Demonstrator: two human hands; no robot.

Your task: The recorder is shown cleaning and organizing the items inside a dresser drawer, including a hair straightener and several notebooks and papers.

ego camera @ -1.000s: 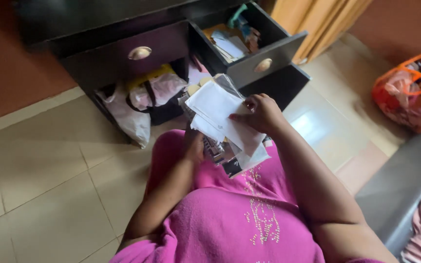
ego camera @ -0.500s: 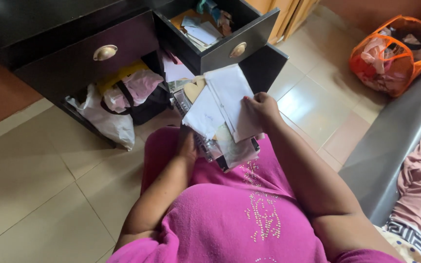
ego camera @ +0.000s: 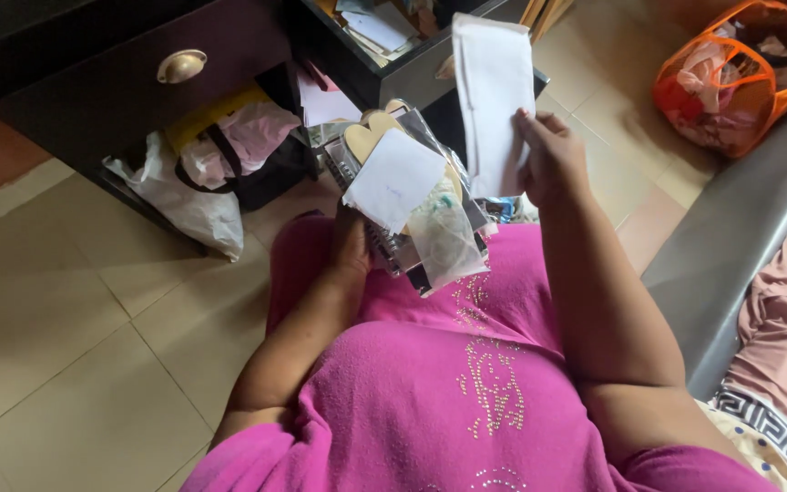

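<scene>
My right hand (ego camera: 550, 157) holds a white envelope (ego camera: 494, 102) upright, lifted clear of the stack and level with the open drawer (ego camera: 393, 77). My left hand (ego camera: 350, 248) grips from below a stack of papers and small items (ego camera: 412, 205) resting over my lap. On top of the stack lie a square white paper, a clear plastic bag and a tan heart-shaped card (ego camera: 371, 132). I wear a pink top with small studs.
A dark cabinet (ego camera: 120, 82) stands ahead with a round brass knob (ego camera: 181, 66) on its shut drawer. Bags (ego camera: 220, 169) are stuffed in the space under it. An orange mesh bag of clothes (ego camera: 730, 77) sits at the right, beside a grey bed edge (ego camera: 730, 246).
My right hand has lifted the white envelope off the stack, up and to the right. The square paper and plastic bag under it now show. The view has shifted slightly.
</scene>
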